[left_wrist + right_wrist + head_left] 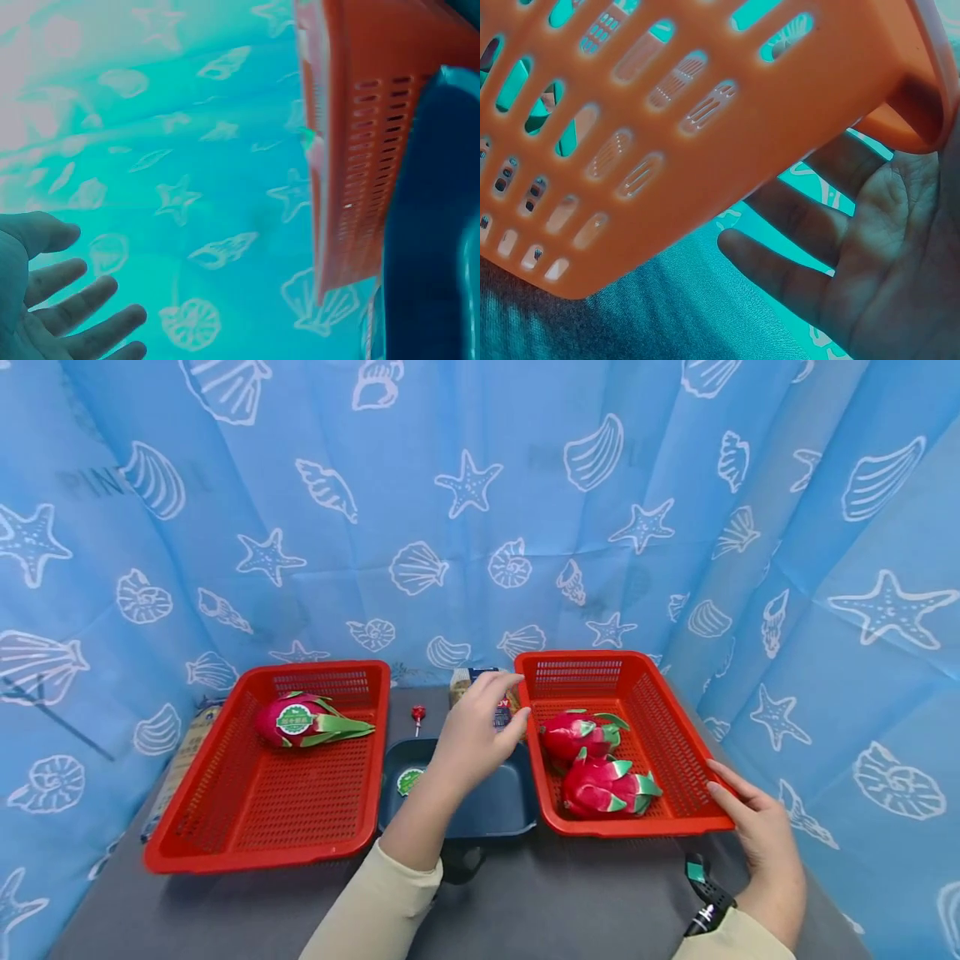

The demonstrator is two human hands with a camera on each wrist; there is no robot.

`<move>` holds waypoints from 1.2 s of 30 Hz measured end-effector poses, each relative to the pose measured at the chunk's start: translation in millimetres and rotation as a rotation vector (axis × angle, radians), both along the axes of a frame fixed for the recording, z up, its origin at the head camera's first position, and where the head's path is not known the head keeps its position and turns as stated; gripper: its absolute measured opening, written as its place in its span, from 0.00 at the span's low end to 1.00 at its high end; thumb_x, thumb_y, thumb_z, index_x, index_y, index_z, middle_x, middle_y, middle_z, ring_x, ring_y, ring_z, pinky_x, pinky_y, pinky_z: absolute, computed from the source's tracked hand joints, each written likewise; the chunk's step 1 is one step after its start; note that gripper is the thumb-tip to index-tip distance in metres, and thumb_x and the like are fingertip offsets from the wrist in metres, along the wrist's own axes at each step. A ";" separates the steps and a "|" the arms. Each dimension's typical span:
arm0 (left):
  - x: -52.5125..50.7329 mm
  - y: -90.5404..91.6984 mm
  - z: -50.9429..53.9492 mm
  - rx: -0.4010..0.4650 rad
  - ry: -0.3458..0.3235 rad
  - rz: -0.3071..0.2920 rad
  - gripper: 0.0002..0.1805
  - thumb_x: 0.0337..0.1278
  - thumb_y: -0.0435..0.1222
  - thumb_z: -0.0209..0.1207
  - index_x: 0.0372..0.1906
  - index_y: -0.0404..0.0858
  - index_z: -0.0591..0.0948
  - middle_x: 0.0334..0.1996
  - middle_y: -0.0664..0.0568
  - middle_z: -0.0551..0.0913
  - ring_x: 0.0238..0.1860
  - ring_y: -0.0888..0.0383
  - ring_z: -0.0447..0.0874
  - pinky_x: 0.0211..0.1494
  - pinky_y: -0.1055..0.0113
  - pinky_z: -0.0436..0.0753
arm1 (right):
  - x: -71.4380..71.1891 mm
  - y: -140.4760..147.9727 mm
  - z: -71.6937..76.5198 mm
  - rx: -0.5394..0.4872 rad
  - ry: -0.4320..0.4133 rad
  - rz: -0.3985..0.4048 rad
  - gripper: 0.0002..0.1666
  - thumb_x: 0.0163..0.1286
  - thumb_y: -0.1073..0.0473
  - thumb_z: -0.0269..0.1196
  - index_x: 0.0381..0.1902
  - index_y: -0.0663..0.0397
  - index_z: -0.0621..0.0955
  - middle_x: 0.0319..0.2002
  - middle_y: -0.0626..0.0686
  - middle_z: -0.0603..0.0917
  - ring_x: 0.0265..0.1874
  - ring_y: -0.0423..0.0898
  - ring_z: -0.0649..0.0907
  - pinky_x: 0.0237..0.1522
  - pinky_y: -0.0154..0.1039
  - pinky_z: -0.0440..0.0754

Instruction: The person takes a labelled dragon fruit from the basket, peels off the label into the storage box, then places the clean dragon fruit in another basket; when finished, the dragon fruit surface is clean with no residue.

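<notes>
A: anyone got a hand on the red rectangular mesh basket (637,722) at 4 o'clock?
B: right hand (765,831) touches its 4 o'clock corner, can't tell if it's pinching; left hand (476,727) near its 10 o'clock edge, thumb and fingers apart, holding nothing
A: room?
B: two pinkish-red, green-tipped oval dragon fruits (609,787) fill 6 to 9; bare floor shows at 2; dark-blue rectangular pan (491,806) just beside its 8 o'clock edge

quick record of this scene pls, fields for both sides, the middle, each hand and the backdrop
left side: red rectangular plastic basket holding one pink-red dragon fruit with a round green sticker
right side: matching red basket holding two pink-red dragon fruits
middle: dark blue rectangular pan; small red lollipop behind it
left hand: fingers apart, beside matching red basket
right hand: touching matching red basket's right side
backdrop: blue curtain, white shell print
</notes>
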State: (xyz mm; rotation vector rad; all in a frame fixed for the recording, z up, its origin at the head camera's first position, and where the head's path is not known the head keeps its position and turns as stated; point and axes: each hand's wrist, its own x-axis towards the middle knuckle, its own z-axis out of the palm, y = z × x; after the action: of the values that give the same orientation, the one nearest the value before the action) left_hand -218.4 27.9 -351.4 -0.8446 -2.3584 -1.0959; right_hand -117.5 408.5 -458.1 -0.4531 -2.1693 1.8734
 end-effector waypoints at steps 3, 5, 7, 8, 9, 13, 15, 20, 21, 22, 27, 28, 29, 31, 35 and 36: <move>14.4 -17.0 -0.9 0.075 0.048 0.009 0.24 0.65 0.35 0.67 0.65 0.39 0.79 0.61 0.48 0.79 0.61 0.55 0.78 0.57 0.59 0.84 | 1.1 2.4 0.5 -0.024 0.010 -0.004 0.26 0.74 0.54 0.66 0.69 0.35 0.79 0.38 0.28 0.85 0.32 0.32 0.87 0.37 0.21 0.80; 23.6 -28.4 -1.6 0.105 0.068 0.024 0.24 0.65 0.35 0.67 0.65 0.39 0.79 0.62 0.49 0.79 0.63 0.56 0.77 0.59 0.58 0.83 | 1.7 3.6 0.8 -0.037 0.012 -0.003 0.25 0.75 0.54 0.66 0.68 0.33 0.79 0.37 0.29 0.85 0.31 0.33 0.87 0.37 0.21 0.79; 31.4 -40.8 -2.4 0.133 0.092 0.045 0.24 0.64 0.35 0.67 0.65 0.40 0.79 0.61 0.49 0.79 0.63 0.57 0.77 0.60 0.58 0.82 | 1.9 4.1 1.3 -0.033 0.013 0.000 0.25 0.75 0.54 0.65 0.68 0.33 0.79 0.37 0.29 0.86 0.31 0.34 0.88 0.37 0.20 0.79; 35.1 -47.3 -2.7 0.145 0.103 0.055 0.24 0.64 0.35 0.68 0.65 0.40 0.80 0.61 0.49 0.79 0.63 0.57 0.77 0.60 0.58 0.82 | 2.1 4.1 1.5 -0.021 0.012 0.001 0.25 0.75 0.54 0.65 0.68 0.33 0.79 0.37 0.29 0.86 0.31 0.33 0.87 0.37 0.20 0.78; 38.7 -54.0 -2.8 0.156 0.115 0.066 0.24 0.64 0.34 0.68 0.64 0.40 0.80 0.60 0.50 0.80 0.62 0.57 0.77 0.60 0.57 0.82 | 2.3 4.0 1.6 -0.017 0.013 0.000 0.25 0.75 0.54 0.65 0.68 0.33 0.79 0.37 0.29 0.86 0.31 0.33 0.87 0.37 0.20 0.78; 49.6 -81.6 -2.4 0.198 0.166 0.100 0.26 0.60 0.32 0.70 0.64 0.39 0.80 0.60 0.50 0.81 0.60 0.57 0.78 0.58 0.53 0.83 | 3.1 3.2 1.7 -0.018 0.018 -0.005 0.25 0.74 0.55 0.66 0.68 0.33 0.79 0.36 0.28 0.86 0.30 0.32 0.87 0.36 0.20 0.78; 53.6 -95.6 -1.9 0.203 0.192 0.126 0.28 0.58 0.31 0.71 0.64 0.39 0.80 0.60 0.49 0.81 0.60 0.56 0.78 0.56 0.52 0.84 | 3.2 2.9 1.5 -0.041 0.019 -0.009 0.25 0.74 0.56 0.66 0.67 0.32 0.80 0.36 0.28 0.86 0.30 0.32 0.87 0.35 0.21 0.79; 62.2 -131.5 1.4 0.212 0.212 0.229 0.28 0.57 0.30 0.70 0.64 0.37 0.80 0.61 0.49 0.81 0.61 0.55 0.78 0.58 0.64 0.82 | 2.5 2.7 2.3 -0.077 0.004 -0.024 0.25 0.74 0.55 0.66 0.67 0.31 0.80 0.36 0.28 0.85 0.29 0.33 0.88 0.34 0.22 0.81; 63.5 -138.5 1.7 0.222 0.211 0.252 0.28 0.57 0.30 0.70 0.64 0.37 0.80 0.61 0.49 0.81 0.60 0.54 0.78 0.59 0.68 0.80 | 2.3 2.8 2.7 -0.079 -0.002 -0.027 0.25 0.74 0.55 0.66 0.67 0.31 0.79 0.36 0.28 0.85 0.29 0.33 0.88 0.33 0.22 0.81; 64.9 -145.8 2.2 0.234 0.213 0.273 0.28 0.56 0.30 0.70 0.65 0.38 0.80 0.61 0.49 0.81 0.60 0.54 0.78 0.59 0.71 0.79 | 2.2 3.2 3.1 -0.083 -0.006 -0.025 0.26 0.74 0.55 0.66 0.67 0.31 0.79 0.36 0.28 0.85 0.29 0.33 0.88 0.33 0.22 0.81; 65.9 -183.3 -1.7 0.300 0.203 0.394 0.31 0.54 0.28 0.71 0.65 0.40 0.80 0.60 0.50 0.82 0.57 0.54 0.80 0.59 0.77 0.76 | 2.2 4.2 4.4 -0.089 -0.014 -0.007 0.25 0.74 0.55 0.66 0.67 0.29 0.79 0.37 0.27 0.84 0.30 0.33 0.88 0.34 0.23 0.81; 65.7 -191.4 -3.3 0.307 0.195 0.417 0.30 0.55 0.28 0.71 0.65 0.40 0.80 0.60 0.51 0.82 0.57 0.55 0.79 0.59 0.76 0.76 | 2.0 4.1 4.3 -0.088 -0.014 -0.004 0.25 0.74 0.55 0.66 0.67 0.29 0.79 0.37 0.26 0.84 0.30 0.33 0.88 0.33 0.23 0.81; 65.9 -199.0 -5.1 0.314 0.182 0.443 0.30 0.56 0.28 0.70 0.66 0.41 0.80 0.60 0.52 0.82 0.57 0.57 0.79 0.59 0.77 0.75 | 1.6 3.5 4.2 -0.085 -0.014 -0.005 0.25 0.74 0.55 0.66 0.67 0.29 0.79 0.37 0.26 0.84 0.30 0.33 0.88 0.33 0.23 0.81; 67.2 -213.4 -8.5 0.325 0.164 0.497 0.30 0.57 0.28 0.70 0.66 0.41 0.80 0.60 0.53 0.82 0.57 0.60 0.78 0.60 0.76 0.75 | 0.2 1.9 3.6 -0.086 -0.017 -0.008 0.26 0.74 0.55 0.66 0.67 0.30 0.79 0.37 0.26 0.84 0.30 0.32 0.88 0.33 0.23 0.81; 71.2 -238.3 -13.0 0.380 0.141 0.571 0.29 0.58 0.28 0.69 0.66 0.43 0.81 0.58 0.51 0.83 0.56 0.64 0.79 0.59 0.76 0.76 | -2.6 -1.6 2.7 -0.097 -0.021 -0.012 0.27 0.74 0.54 0.66 0.68 0.32 0.78 0.37 0.26 0.83 0.30 0.32 0.88 0.33 0.24 0.82; 71.6 -244.2 -14.0 0.392 0.137 0.591 0.29 0.58 0.28 0.69 0.66 0.43 0.81 0.57 0.50 0.83 0.56 0.64 0.79 0.59 0.75 0.77 | -3.1 -2.4 2.6 -0.098 -0.020 -0.013 0.27 0.74 0.54 0.66 0.69 0.33 0.78 0.36 0.26 0.83 0.30 0.32 0.88 0.33 0.23 0.82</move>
State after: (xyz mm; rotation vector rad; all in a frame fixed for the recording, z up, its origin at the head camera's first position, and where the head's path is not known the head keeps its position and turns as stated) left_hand -146.7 -216.3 -365.4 -0.0668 -1.9797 -1.1300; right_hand -120.6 406.1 -455.5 -0.5061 -2.0883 1.9827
